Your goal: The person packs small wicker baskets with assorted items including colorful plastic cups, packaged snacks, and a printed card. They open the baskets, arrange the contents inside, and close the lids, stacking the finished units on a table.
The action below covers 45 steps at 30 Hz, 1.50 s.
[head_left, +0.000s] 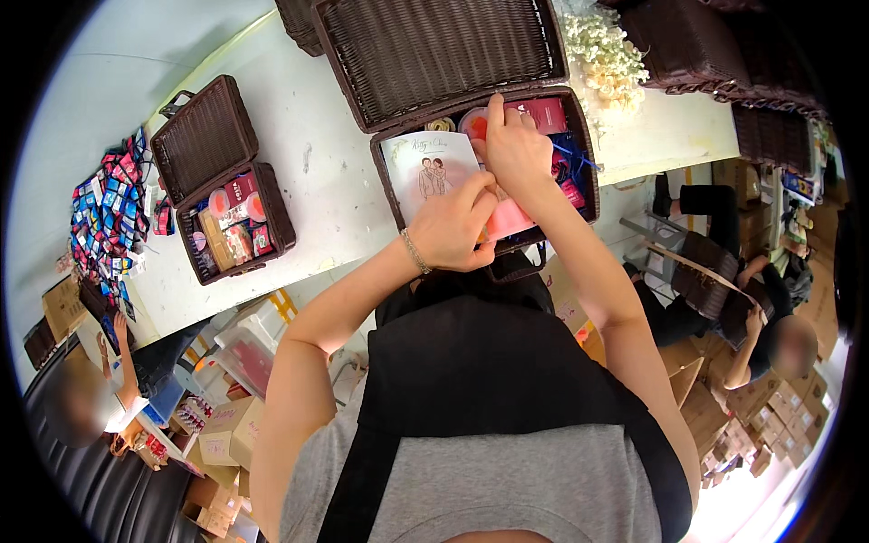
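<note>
In front of me a dark brown wicker hamper (594, 163) stands with its lid (448, 61) up. A white card with a drawn couple (424, 166) lies over the left of its contents. My left hand (458, 220), wearing a bracelet, has bent fingers at the card's lower right edge, beside a pink item (509, 218). My right hand (517, 146) reaches over the middle, near a round clear-lidded tub (473, 123) and a maroon box (546, 115). Blue shredded filler (574, 159) shows at the right. What either hand grips is hidden.
A smaller open wicker hamper (282, 224) with packed goods stands on the white table (326, 170). Left of it lies a heap of small colourful packets (108, 210). Dried flowers (604, 61) and more wicker hampers (686, 47) are at the right. A person works on each side.
</note>
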Each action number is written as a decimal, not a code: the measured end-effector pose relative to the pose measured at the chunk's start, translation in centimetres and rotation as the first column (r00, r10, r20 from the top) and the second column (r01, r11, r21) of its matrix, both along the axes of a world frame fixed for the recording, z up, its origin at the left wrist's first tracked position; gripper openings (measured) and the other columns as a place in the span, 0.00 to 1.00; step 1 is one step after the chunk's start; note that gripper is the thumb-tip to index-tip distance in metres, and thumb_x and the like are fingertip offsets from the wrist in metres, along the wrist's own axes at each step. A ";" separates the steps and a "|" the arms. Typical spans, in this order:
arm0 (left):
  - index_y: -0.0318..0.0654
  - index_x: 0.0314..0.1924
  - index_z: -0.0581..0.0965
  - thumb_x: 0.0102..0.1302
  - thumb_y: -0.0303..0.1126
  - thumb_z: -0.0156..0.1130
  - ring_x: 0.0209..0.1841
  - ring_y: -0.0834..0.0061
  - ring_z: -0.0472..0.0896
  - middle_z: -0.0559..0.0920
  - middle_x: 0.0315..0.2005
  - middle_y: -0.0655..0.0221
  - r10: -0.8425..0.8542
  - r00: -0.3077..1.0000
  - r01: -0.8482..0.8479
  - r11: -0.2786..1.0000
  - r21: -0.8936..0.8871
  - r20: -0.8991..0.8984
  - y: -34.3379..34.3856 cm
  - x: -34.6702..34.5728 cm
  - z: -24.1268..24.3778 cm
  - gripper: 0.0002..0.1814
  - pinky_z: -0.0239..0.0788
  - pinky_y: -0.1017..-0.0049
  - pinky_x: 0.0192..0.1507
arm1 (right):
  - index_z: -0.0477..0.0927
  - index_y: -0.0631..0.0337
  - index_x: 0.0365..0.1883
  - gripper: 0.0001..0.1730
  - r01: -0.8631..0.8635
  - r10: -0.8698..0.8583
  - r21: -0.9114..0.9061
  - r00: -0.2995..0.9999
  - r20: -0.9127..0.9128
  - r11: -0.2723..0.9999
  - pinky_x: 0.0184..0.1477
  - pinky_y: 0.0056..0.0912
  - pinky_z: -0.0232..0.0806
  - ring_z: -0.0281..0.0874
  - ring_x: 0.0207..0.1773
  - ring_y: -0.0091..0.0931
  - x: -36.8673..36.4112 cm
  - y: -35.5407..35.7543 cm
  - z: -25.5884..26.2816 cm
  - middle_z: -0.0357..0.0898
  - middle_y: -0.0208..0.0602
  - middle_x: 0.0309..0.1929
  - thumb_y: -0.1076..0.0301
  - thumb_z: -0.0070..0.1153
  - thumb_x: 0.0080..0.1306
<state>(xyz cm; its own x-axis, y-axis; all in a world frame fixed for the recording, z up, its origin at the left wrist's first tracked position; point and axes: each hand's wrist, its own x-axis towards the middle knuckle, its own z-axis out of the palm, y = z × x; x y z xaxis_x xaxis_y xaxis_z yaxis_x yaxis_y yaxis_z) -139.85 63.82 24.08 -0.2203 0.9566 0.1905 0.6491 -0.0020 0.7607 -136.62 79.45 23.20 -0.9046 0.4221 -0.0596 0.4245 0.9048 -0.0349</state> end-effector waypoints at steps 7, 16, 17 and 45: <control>0.35 0.39 0.71 0.44 0.35 0.62 0.38 0.56 0.79 0.62 0.62 0.51 0.115 0.992 -0.120 0.982 -0.144 -0.046 1.2 -1.5 0.5 0.21 0.73 0.65 0.36 | 0.77 0.64 0.36 0.27 0.123 -0.578 -0.988 0.815 0.045 0.095 0.32 0.37 0.74 0.80 0.33 0.32 6.7 7.4 2.4 0.77 0.43 0.29 0.44 0.45 0.66; 0.32 0.43 0.73 0.50 0.45 0.59 0.40 0.49 0.79 0.56 0.65 0.44 0.009 0.977 -0.111 0.874 -0.473 -0.212 5.9 -3.4 -0.3 0.26 0.73 0.61 0.42 | 0.64 0.68 0.56 0.34 -0.114 -0.575 -0.883 0.795 0.193 -0.455 0.50 0.43 0.72 0.74 0.50 0.36 13.1 6.6 3.8 0.71 0.45 0.49 0.61 0.63 0.57; 0.32 0.43 0.73 0.50 0.45 0.59 0.40 0.49 0.79 0.56 0.65 0.44 -0.009 0.975 -0.108 0.854 -0.509 -0.222 6.0 -3.3 0.1 0.26 0.73 0.62 0.42 | 0.63 0.67 0.57 0.35 -0.028 -0.559 -0.958 0.817 0.142 -0.284 0.51 0.42 0.72 0.74 0.50 0.35 12.3 6.3 3.8 0.71 0.44 0.49 0.65 0.65 0.54; 0.35 0.51 0.71 0.54 0.48 0.52 0.33 0.71 0.70 0.56 0.64 0.40 -0.211 0.000 -0.350 0.916 0.198 0.978 -7.2 -19.6 -2.5 0.29 0.65 0.75 0.25 | 0.78 0.58 0.36 0.07 -0.057 0.052 -0.005 0.950 -0.309 0.998 0.36 0.36 0.70 0.74 0.40 0.34 9.5 7.7 1.2 0.72 0.31 0.41 0.71 0.52 0.58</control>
<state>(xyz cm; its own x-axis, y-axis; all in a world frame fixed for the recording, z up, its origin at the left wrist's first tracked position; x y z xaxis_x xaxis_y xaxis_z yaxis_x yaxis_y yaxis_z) -159.49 56.62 21.61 -0.5131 0.8574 -0.0402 -0.7117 -0.3988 0.5783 -127.09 87.16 24.41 -0.9013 0.3729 0.2207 0.3411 0.9247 -0.1693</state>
